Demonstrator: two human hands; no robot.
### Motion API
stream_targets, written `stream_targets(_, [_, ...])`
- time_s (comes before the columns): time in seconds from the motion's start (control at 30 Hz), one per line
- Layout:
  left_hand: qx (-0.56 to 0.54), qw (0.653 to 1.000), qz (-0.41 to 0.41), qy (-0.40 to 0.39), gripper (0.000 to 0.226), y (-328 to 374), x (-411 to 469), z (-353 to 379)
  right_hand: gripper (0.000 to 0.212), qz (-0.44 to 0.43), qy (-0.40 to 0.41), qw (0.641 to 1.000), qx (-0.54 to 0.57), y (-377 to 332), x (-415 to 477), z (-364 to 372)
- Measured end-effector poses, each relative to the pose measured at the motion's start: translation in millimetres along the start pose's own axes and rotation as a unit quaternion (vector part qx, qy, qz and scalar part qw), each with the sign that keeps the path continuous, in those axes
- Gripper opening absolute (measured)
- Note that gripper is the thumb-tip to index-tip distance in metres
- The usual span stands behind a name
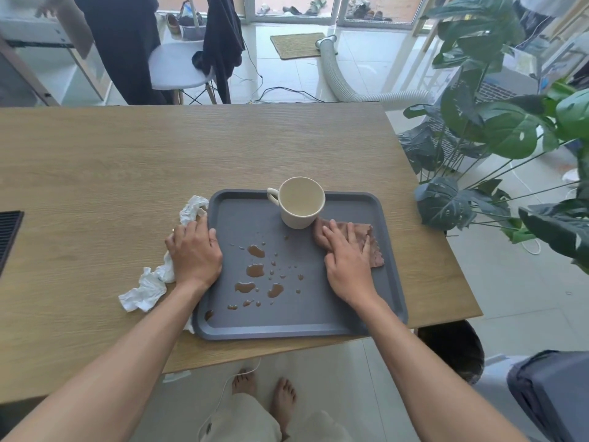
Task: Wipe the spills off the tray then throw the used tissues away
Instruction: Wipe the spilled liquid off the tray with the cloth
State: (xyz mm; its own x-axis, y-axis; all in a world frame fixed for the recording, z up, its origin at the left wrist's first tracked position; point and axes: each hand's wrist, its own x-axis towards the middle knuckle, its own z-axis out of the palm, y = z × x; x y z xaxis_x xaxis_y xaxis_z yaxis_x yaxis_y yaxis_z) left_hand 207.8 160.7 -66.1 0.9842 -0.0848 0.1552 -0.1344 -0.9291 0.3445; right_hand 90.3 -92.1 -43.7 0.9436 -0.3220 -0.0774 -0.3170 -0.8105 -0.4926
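A grey tray (318, 317) lies on the wooden table near its front edge. Brown spills (255, 270) dot the tray's middle and lower left. A cream cup (301, 202) stands at the tray's far edge. My right hand (345, 258) presses flat on a brown, soaked tissue (374, 247) at the tray's right side, just beside the cup. My left hand (194, 253) rests on the tray's left rim and on crumpled white tissues (149, 285) lying on the table beside the tray.
A dark waste bin (455, 352) stands on the floor below the table's right front corner. A large leafy plant (497, 129) crowds the right side. A chair and a white hose stand beyond the table. A black grille (8, 234) sits at the left edge.
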Motion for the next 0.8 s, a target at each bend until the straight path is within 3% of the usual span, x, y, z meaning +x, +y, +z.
stream_targets(0.33, [-0.009,1.0,-0.002,0.0,0.04,1,-1,-1,0.062,-0.011,-0.071,0.997,-0.023,-35,-79,18])
stream_targets(0.53, [-0.014,1.0,-0.002,-0.001,0.039,3,-2,-4,0.051,-0.042,-0.136,0.99,-0.011,-48,-93,14])
stream_targets(0.67, [-0.01,1.0,0.0,0.0,0.039,2,-3,-4,0.065,-0.123,-0.104,0.976,-0.147,-20,-79,6])
stream_targets(0.8, [-0.01,1.0,0.001,0.001,0.04,1,-2,-1,0.065,-0.163,-0.119,0.967,-0.158,-17,-79,15])
